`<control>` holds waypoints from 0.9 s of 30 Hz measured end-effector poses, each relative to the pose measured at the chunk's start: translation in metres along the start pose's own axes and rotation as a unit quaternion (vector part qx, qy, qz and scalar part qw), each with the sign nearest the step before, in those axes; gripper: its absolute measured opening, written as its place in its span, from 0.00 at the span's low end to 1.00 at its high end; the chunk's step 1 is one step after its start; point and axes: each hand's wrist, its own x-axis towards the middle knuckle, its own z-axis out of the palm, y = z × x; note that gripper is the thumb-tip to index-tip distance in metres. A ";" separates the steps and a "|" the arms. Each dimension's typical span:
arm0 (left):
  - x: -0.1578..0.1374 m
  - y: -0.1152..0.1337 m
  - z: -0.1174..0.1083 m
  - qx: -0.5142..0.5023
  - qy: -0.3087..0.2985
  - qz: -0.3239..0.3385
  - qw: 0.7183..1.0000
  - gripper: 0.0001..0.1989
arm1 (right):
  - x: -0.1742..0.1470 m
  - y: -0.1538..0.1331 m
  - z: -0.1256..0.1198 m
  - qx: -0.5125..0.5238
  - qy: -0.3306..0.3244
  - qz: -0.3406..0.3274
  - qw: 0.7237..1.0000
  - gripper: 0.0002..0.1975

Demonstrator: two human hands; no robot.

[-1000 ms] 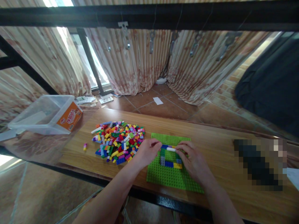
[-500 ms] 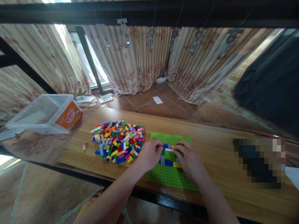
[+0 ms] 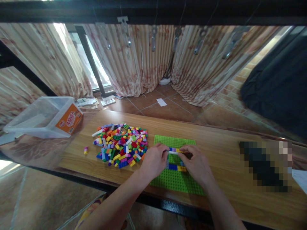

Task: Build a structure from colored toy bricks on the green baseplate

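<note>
**Brick frame partly laid on the baseplate**

While most of the long wooden table (image 3: 227, 150) lies bare, a square green studded baseplate (image 3: 176, 182) carries only a low ring of coloured bricks, one layer high. Left of it, a large heap of mixed plastic bricks (image 3: 121, 143) remains unused, so the build appears early. Both hands meet at the ring's far side: the left hand (image 3: 153, 161) and right hand (image 3: 196, 164) pinch a slim white brick (image 3: 173, 152) between their fingertips, resting on that far row.

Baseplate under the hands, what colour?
Bright green studded baseplate, seen clearest in the head view.
</note>
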 end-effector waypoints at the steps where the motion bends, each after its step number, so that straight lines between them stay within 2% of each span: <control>1: -0.001 0.001 0.000 0.007 -0.002 0.003 1.000 0.11 | 0.000 0.000 -0.001 0.004 0.003 0.005 1.000 0.09; 9: -0.004 0.004 0.002 0.060 -0.013 0.010 0.998 0.13 | 0.002 0.001 -0.001 -0.017 0.015 0.036 0.999 0.09; 27: -0.008 0.005 0.006 0.150 -0.062 0.031 0.986 0.13 | 0.006 0.002 -0.001 -0.015 0.008 0.046 0.999 0.10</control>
